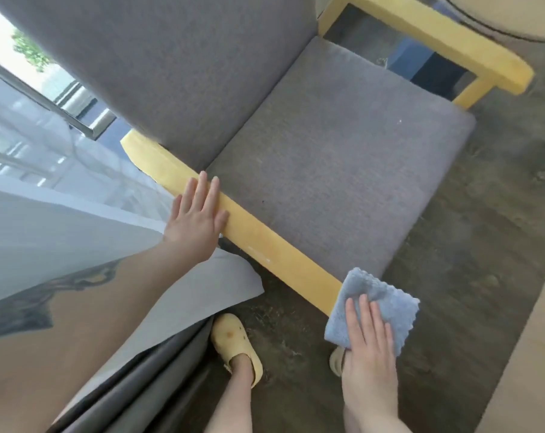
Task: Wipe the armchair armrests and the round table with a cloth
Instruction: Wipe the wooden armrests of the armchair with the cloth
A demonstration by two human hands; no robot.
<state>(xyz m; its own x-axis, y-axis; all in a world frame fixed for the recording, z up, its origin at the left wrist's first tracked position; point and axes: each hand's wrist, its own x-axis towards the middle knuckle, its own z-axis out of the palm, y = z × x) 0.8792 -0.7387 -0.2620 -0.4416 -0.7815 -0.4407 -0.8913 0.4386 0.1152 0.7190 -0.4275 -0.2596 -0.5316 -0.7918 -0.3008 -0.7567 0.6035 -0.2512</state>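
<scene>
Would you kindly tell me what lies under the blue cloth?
The cloth covers the front end of the near yellow armrest, pressed down by the right hand. The armrest's tip beneath it is hidden.

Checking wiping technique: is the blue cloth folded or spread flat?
Folded: the cloth shows layered edges under the right hand on the armrest end.

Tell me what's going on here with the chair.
A person is wiping a grey cushioned armchair with yellow wooden armrests. The right hand presses a light blue fluffy cloth flat onto the front end of the near armrest. The left hand rests open further back on that armrest. The far armrest is untouched.
</scene>
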